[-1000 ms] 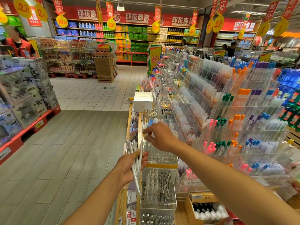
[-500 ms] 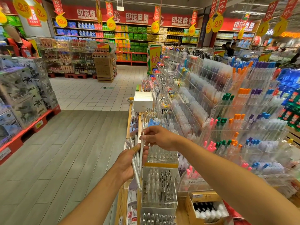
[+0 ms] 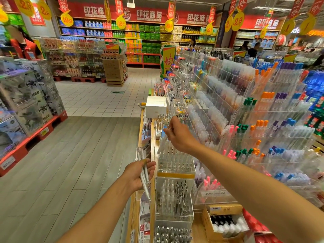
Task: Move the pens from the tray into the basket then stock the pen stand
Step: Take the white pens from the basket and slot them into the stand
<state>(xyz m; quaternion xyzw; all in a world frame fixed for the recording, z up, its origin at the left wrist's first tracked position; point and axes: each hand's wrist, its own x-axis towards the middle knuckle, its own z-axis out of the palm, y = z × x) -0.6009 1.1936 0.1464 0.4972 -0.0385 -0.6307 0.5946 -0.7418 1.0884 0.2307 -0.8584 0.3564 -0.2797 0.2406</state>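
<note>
my left hand (image 3: 138,174) grips a bunch of pens (image 3: 144,170); my right hand (image 3: 178,135) pinches one pen (image 3: 164,140) over the pen stand (image 3: 175,165).

Supermarket, stocked shelves (image 3: 136,34), hanging price tags (image 3: 121,21), pen displays (image 3: 228,102)

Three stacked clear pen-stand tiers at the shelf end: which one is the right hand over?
The top tier, above the yellow strip: the right hand holds a pen over its mostly empty holes. The lower tiers are fuller.

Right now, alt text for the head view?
In a store aisle, the left hand grips a bundle of white pens while the right hand pinches one pen above a clear acrylic pen stand beside tiered pen displays.
</note>
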